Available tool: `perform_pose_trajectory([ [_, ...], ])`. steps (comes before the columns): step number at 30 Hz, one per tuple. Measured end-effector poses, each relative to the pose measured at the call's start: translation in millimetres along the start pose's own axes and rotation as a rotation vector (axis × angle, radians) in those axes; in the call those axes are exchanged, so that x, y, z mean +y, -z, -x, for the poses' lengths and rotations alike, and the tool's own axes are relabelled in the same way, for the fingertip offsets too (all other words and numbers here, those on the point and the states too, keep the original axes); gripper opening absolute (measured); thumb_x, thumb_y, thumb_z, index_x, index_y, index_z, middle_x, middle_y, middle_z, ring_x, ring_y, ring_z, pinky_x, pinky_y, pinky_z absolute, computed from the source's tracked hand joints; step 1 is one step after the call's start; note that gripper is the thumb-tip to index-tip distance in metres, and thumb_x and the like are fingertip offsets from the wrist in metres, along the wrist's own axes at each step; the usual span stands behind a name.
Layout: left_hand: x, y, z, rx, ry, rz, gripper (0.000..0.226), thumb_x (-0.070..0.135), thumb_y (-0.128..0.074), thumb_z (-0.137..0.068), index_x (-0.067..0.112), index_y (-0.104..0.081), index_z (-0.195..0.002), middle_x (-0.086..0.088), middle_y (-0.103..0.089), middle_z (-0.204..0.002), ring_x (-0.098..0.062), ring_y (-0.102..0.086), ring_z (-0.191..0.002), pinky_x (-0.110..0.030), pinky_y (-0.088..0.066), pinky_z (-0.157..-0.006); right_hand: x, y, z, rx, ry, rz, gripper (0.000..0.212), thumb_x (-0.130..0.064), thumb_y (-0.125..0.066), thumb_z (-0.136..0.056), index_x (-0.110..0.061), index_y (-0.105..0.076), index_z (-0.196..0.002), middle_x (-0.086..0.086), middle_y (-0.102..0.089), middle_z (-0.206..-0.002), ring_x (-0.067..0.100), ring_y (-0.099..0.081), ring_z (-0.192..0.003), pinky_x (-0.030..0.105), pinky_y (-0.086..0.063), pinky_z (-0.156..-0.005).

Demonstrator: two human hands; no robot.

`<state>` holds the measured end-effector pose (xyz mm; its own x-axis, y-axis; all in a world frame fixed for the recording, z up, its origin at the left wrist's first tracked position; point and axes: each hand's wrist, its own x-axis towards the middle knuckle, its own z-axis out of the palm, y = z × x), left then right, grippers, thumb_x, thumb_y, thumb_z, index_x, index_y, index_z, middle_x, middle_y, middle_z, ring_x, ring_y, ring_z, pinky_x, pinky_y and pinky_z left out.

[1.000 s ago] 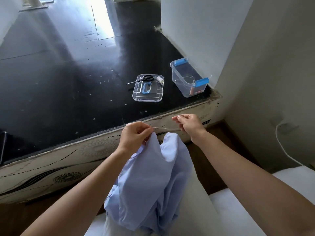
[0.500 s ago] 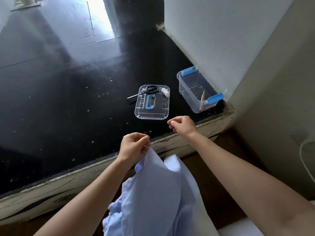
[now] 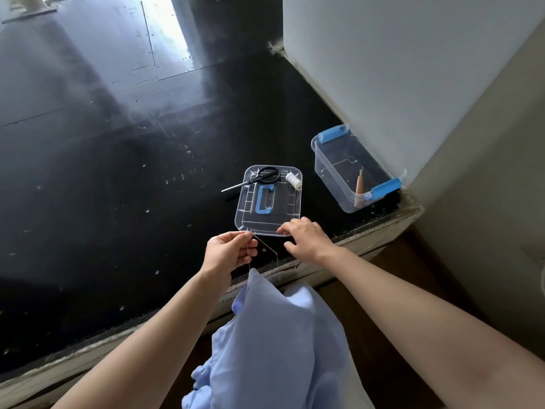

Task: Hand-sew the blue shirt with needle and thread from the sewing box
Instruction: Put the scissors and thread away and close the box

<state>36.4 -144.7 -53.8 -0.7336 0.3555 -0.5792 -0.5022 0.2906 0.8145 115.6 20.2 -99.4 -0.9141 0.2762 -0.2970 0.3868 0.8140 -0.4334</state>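
Note:
The light blue shirt point(image 3: 280, 335) hangs in front of me below the table edge, its top fold raised. My left hand point(image 3: 228, 253) pinches a thin white thread point(image 3: 265, 246) at its fingertips. One strand drops to the shirt's peak, another slants right and then falls to the cloth. My right hand point(image 3: 306, 240) hovers just right of it at the front edge of the clear lid point(image 3: 267, 224), fingers loosely spread with nothing visible in them. I cannot make out the needle.
Black scissors point(image 3: 264, 176) and a white thread spool point(image 3: 293, 180) lie on the lid, which has a blue handle. The clear sewing box point(image 3: 333, 169) with blue clips stands to the right against the wall, holding a brown pointed item point(image 3: 359, 190). All rest on a black table point(image 3: 118, 187).
My right hand let go of the thread and moved left toward the lid's front edge. My left hand released the shirt fold and now holds only the thread. The view tilted further over the table.

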Motion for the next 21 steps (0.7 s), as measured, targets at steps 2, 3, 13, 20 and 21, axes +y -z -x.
perform_pose_trajectory([
  [2, -1, 2, -2, 0.01, -0.004, 0.005, 0.009, 0.012, -0.065, -0.092, 0.005, -0.069, -0.096, -0.004, -0.072, -0.075, -0.013, -0.066, -0.066, -0.023, -0.054, -0.064, 1, 0, 4, -0.008, -0.014, -0.014, 0.033, -0.022, -0.054, -0.095, -0.02, -0.056, -0.128, 0.003, -0.059, -0.123, 0.021, -0.051, -0.118, 0.038, -0.041, -0.102],
  [3, -2, 3, -3, 0.019, -0.007, 0.009, 0.01, 0.012, -0.065, -0.092, 0.004, -0.069, -0.096, -0.005, -0.073, -0.077, -0.013, -0.067, -0.067, -0.024, -0.054, -0.066, 3, 1, 7, -0.014, -0.028, -0.02, 0.03, -0.022, -0.055, -0.095, -0.02, -0.059, -0.124, 0.003, -0.061, -0.12, 0.021, -0.054, -0.113, 0.038, -0.045, -0.099],
  [13, 1, 7, 2, -0.019, -0.017, 0.064, 0.007, 0.012, -0.064, -0.092, 0.007, -0.069, -0.093, -0.003, -0.073, -0.072, -0.013, -0.066, -0.067, -0.024, -0.055, -0.067, 5, 21, -9, -0.023, -0.129, -0.026, 0.02, -0.028, -0.056, -0.094, -0.018, -0.062, -0.11, 0.003, -0.063, -0.114, 0.023, -0.061, -0.102, 0.041, -0.053, -0.087],
  [20, 9, 10, -6, -0.034, -0.038, 0.076, 0.006, 0.013, -0.065, -0.092, 0.009, -0.069, -0.09, -0.001, -0.073, -0.071, -0.01, -0.066, -0.065, -0.02, -0.056, -0.063, -10, 10, -36, -0.059, -0.083, -0.039, 0.066, -0.008, -0.043, -0.097, -0.022, -0.015, -0.155, 0.001, -0.022, -0.161, 0.025, -0.028, -0.142, 0.043, -0.033, -0.114],
  [21, 9, 10, -7, -0.033, -0.042, 0.08, 0.006, 0.012, -0.065, -0.092, 0.009, -0.069, -0.089, -0.001, -0.073, -0.071, -0.01, -0.066, -0.064, -0.02, -0.056, -0.063, -11, 8, -38, -0.045, -0.095, -0.017, 0.064, -0.006, -0.043, -0.097, -0.018, -0.017, -0.155, 0.005, -0.028, -0.157, 0.026, -0.031, -0.14, 0.043, -0.035, -0.112],
])
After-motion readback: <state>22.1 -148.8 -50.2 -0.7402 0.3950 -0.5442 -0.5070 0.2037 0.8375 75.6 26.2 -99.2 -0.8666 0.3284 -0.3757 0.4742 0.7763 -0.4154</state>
